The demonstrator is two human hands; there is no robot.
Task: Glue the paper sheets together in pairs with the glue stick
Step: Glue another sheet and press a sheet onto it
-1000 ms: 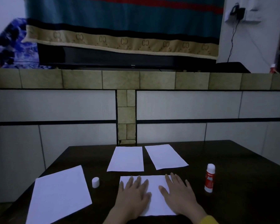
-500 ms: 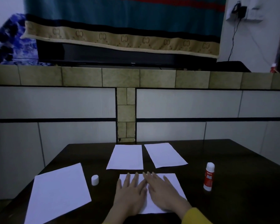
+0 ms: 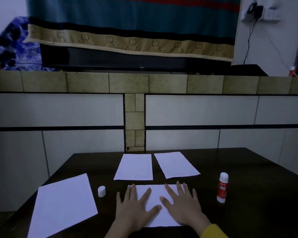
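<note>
Both of our hands lie flat, fingers straight and spread, on the near sheet (image 3: 155, 200) at the front edge of the desk (image 3: 248, 212). Neither holds anything; they only press. Half a second ago the right hand (image 3: 182, 206) lay across the middle of that sheet, close against the left hand (image 3: 134, 208). Now the two have drawn apart, the left over the sheet's left part and the right over its right part. We read this as a smoothing stroke outward, so this sheet is likely a pair being pressed down, though we cannot see a second layer under it.

The glue stick (image 3: 222, 187) stands upright well to the right of the near sheet, untouched and uncapped, and its white cap (image 3: 101, 191) sits just left of the sheet. Two more sheets, the middle one (image 3: 133, 167) and the right one (image 3: 176, 164), lie side by side just beyond the near sheet. A larger-looking sheet (image 3: 64, 205) lies farther left, past the cap. Those probably remain to be glued.
</note>
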